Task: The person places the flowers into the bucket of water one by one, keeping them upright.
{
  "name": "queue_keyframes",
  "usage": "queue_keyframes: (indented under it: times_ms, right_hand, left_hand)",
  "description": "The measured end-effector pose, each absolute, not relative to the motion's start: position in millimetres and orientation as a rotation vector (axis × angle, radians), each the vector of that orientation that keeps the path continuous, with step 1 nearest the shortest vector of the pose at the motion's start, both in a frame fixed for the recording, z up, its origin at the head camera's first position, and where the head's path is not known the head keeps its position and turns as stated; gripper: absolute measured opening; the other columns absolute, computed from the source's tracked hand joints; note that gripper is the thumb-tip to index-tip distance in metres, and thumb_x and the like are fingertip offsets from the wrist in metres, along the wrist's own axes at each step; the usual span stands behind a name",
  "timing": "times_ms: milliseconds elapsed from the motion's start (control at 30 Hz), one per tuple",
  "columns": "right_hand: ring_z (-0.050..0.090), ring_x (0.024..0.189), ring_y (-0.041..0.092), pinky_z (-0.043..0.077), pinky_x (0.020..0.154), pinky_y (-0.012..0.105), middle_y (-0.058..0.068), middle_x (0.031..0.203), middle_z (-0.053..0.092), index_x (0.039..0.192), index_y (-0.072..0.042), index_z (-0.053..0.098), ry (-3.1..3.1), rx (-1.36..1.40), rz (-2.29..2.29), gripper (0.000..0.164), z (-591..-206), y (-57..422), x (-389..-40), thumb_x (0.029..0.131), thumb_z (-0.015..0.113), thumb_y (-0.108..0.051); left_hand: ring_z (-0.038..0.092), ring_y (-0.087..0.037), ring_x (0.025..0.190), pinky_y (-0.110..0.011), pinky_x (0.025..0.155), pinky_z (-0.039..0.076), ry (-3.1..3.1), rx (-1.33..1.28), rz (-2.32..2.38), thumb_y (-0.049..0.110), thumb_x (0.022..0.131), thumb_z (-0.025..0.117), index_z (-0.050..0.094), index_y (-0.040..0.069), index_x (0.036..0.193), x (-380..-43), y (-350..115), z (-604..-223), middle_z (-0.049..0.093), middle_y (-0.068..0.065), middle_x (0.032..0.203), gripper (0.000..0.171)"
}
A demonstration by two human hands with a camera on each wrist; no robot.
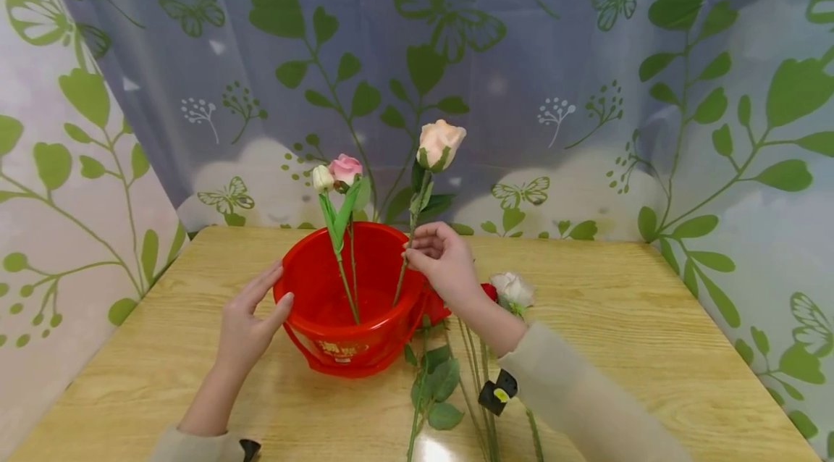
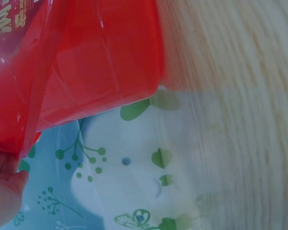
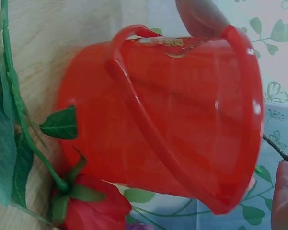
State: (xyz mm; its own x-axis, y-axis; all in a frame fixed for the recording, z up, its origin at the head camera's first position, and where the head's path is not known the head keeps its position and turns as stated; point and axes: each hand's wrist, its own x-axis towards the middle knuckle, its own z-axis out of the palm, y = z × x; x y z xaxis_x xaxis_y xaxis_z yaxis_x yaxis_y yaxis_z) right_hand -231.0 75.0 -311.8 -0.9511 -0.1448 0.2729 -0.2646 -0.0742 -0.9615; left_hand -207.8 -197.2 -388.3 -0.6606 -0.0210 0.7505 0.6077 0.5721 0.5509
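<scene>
A red plastic bucket [image 1: 355, 346] stands on the table, holding a white tulip [image 1: 322, 178] and a pink rose [image 1: 346, 169] that lean inside it. My left hand [image 1: 250, 317] rests against the bucket's left rim, fingers fairly straight and thumb on the near edge. With the right hand [image 1: 444, 259] I pinch the stem of a pale peach rose [image 1: 441, 145]; its flower is upright above the bucket and its lower stem reaches inside the rim. In the right wrist view, fingertips [image 3: 283, 187] hold the dark stem [image 3: 278, 147] beyond the bucket rim.
Right of the bucket, under my right forearm, lie a white rose [image 1: 513, 290], a red rose [image 3: 93, 206] and several long stems with green leaves [image 1: 443, 379]. The wooden table [image 1: 606, 303] meets a curtain [image 1: 365, 27] printed with leaves and butterflies at the back.
</scene>
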Motion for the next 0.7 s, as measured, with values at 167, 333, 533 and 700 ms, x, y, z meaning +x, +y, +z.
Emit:
queue_keyframes:
  times_ms: [167,333,533,700]
  right_hand:
    - [0.059,0.077,0.019,0.051,0.069,0.03,0.013,0.087,0.057,0.099,0.005,0.051,-2.135,0.501,2.138,0.022,-318.7,67.8,-230.2,0.078,0.057,0.01]
    - [0.057,0.078,0.022,0.051,0.067,0.028,0.013,0.088,0.057,0.099,0.004,0.052,-2.217,0.528,1.994,0.023,-322.9,63.3,-228.4,0.078,0.059,0.008]
    - [0.057,0.081,0.026,0.05,0.069,0.029,0.015,0.09,0.057,0.101,0.005,0.051,-2.25,0.577,1.962,0.023,-325.7,60.3,-226.8,0.08,0.057,0.007]
    - [0.057,0.082,0.027,0.05,0.07,0.029,0.015,0.09,0.057,0.104,0.006,0.051,-2.295,0.588,1.933,0.025,-325.3,59.4,-226.0,0.08,0.056,0.008]
  left_hand:
    - [0.047,0.0,0.107,-0.009,0.088,0.033,-2.052,-0.474,-1.096,-0.001,0.072,0.066,0.06,-0.006,0.109,-207.9,-197.1,-388.6,0.058,-0.017,0.112,0.037]
    - [0.047,0.001,0.107,-0.009,0.087,0.033,-2.046,-0.473,-1.094,-0.001,0.072,0.066,0.06,-0.006,0.108,-208.0,-196.4,-389.0,0.058,-0.017,0.112,0.037]
    - [0.048,0.0,0.107,-0.009,0.087,0.033,-2.041,-0.473,-1.101,-0.001,0.073,0.065,0.06,-0.007,0.108,-207.0,-195.8,-388.8,0.058,-0.017,0.112,0.036]
    - [0.048,-0.003,0.107,-0.009,0.088,0.033,-2.043,-0.474,-1.093,-0.001,0.073,0.064,0.06,-0.006,0.109,-207.3,-196.1,-389.0,0.058,-0.017,0.112,0.037]
